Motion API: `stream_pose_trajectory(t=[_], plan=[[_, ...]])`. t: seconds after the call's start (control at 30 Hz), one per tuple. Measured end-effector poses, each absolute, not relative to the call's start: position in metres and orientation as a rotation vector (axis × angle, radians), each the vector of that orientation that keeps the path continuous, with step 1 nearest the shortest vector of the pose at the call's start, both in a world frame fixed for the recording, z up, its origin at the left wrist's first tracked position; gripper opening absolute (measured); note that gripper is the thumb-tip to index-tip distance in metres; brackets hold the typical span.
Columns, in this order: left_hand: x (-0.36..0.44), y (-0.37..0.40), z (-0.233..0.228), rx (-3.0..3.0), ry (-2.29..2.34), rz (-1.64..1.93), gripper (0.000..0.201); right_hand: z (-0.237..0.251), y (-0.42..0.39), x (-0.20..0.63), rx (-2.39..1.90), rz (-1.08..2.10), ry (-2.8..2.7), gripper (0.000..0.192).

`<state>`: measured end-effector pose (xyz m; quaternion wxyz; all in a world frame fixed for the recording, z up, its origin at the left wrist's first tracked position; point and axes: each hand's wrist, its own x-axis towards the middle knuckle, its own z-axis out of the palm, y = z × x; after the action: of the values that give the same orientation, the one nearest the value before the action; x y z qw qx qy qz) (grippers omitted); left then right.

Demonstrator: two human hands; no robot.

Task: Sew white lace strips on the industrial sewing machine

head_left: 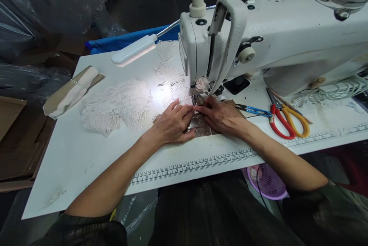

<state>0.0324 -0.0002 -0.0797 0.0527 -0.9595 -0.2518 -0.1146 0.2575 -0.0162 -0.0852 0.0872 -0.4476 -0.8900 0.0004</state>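
My left hand (175, 123) lies over the work at the sewing machine's needle area, fingers stretched forward and thumb held apart. From the other side my right hand (222, 115) comes in, its fingers bent together and its index fingertip meeting my left fingertips by the presser foot (198, 100). What the right fingers grip is hidden. Under both hands is a shiny brown taped sheet (205, 127). White lace (129, 102) lies bunched left of the machine, with more lace (169, 73) behind the needle. The white sewing machine (198, 46) stands over the hands.
A lit lamp (133, 50) shines on the lace. Right of my right hand lie blue thread snips (254, 110), red-handled scissors (283, 123) and a yellow handle (299, 121). A tied cloth roll (74, 91) sits at the left edge. A printed ruler (198, 165) runs along the front; below is a purple basket (270, 182).
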Motion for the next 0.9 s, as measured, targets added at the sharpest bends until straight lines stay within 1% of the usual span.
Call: stream_pose_trajectory(t=[0.1, 0.3, 0.47, 0.7, 0.8, 0.9], plan=[[0.033, 0.001, -0.080, -2.904, -0.767, -0.322, 0.054, -0.087, -0.016, 0.259, -1.336, -0.004, -2.648, 0.043], [0.035, 0.002, -0.078, -2.908, -0.822, -0.283, 0.051, -0.087, -0.018, 0.260, -1.202, 0.047, -2.615, 0.035], [0.037, 0.003, -0.077, -2.910, -0.867, -0.240, 0.049, -0.080, -0.022, 0.256, -1.262, -0.009, -2.656, 0.037], [0.040, 0.007, -0.071, -2.953, -0.925, -0.206, 0.053, -0.079, -0.021, 0.253, -1.341, -0.018, -2.669, 0.039], [0.040, 0.008, -0.071, -2.962, -0.921, -0.219, 0.054, -0.080, -0.016, 0.255, -1.358, 0.050, -2.662, 0.040], [0.039, 0.009, -0.074, -2.942, -0.932, -0.278, 0.055, -0.080, -0.011, 0.261, -1.340, 0.193, -2.626, 0.041]])
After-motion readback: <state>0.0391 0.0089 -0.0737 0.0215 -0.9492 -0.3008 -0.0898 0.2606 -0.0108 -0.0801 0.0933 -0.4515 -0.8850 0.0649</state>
